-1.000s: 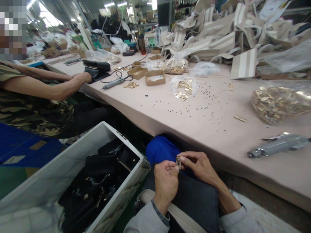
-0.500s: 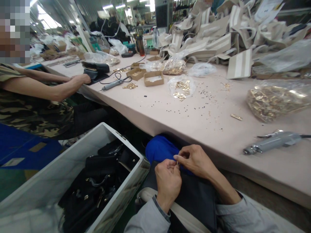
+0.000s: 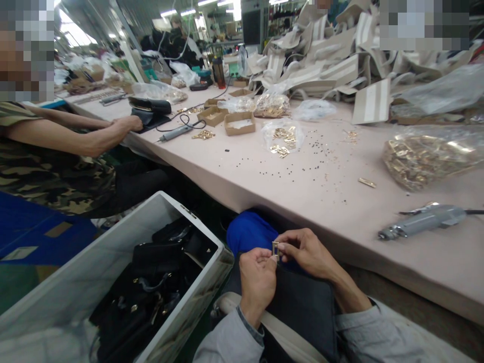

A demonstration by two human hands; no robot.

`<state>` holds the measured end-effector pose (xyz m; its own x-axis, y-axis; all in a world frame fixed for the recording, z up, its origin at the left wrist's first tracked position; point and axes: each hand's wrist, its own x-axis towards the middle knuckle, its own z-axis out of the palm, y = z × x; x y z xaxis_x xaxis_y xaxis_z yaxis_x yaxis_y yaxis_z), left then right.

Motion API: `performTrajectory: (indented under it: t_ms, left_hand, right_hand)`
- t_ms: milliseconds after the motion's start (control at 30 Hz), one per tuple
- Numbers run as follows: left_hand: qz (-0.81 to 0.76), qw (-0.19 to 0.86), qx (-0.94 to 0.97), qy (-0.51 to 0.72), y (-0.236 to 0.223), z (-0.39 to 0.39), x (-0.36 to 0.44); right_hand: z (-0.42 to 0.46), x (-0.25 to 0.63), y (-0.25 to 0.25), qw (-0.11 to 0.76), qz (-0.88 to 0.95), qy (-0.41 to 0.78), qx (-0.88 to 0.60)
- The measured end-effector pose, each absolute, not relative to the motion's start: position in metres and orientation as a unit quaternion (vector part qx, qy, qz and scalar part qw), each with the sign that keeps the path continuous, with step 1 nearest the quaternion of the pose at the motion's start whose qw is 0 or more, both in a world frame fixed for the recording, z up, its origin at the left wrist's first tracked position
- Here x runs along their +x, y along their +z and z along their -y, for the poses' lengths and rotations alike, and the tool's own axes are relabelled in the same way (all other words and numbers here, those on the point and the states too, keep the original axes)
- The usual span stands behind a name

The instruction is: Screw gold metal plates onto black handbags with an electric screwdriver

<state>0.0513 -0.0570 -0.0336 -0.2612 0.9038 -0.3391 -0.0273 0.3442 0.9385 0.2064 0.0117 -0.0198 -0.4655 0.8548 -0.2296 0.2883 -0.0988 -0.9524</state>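
Over my lap, my right hand [image 3: 302,249] pinches a small gold rectangular metal frame [image 3: 275,246] by its right side. My left hand [image 3: 258,282] is closed, its thumb and fingertips at the frame's lower left edge. Beneath both hands lies a black leather bag piece [image 3: 302,307], with a cream strap [image 3: 287,335] across its near side. What the left fingers curl around besides the frame is hidden.
Left of my lap stands a white bin [image 3: 196,297] with several black bags [image 3: 132,297]. On the table [image 3: 242,176] lie a grey electric screwdriver [image 3: 427,224], a bag of gold fittings [image 3: 419,159], scattered screws and a cardboard tray [image 3: 239,130]. A co-worker's hand [image 3: 128,123] works at the left.
The gold metal frame has turned and now shows its rectangular opening between my hands. My right hand has shifted slightly, and the left fingers have drawn back a little.
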Motion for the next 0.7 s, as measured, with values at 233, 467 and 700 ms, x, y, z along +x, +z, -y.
performTrajectory:
  t_ms: [233,467,700]
  left_hand:
    - [-0.632,0.516,0.333,0.472,-0.0354,0.0566,0.0500]
    - [-0.612,0.540,0.331,0.473,-0.0378,0.0579,0.0462]
    - [-0.625,0.537,0.335,0.457,-0.0384,0.0571,0.0458]
  right_hand:
    - [-0.0131,0.2044,-0.0188,0.240,0.631,0.572,-0.466]
    - [-0.0119,0.2048,-0.0158,0.263,0.624,0.584,-0.447]
    - [-0.0088,0.2064,-0.0139,0.276,0.619,0.578,-0.455]
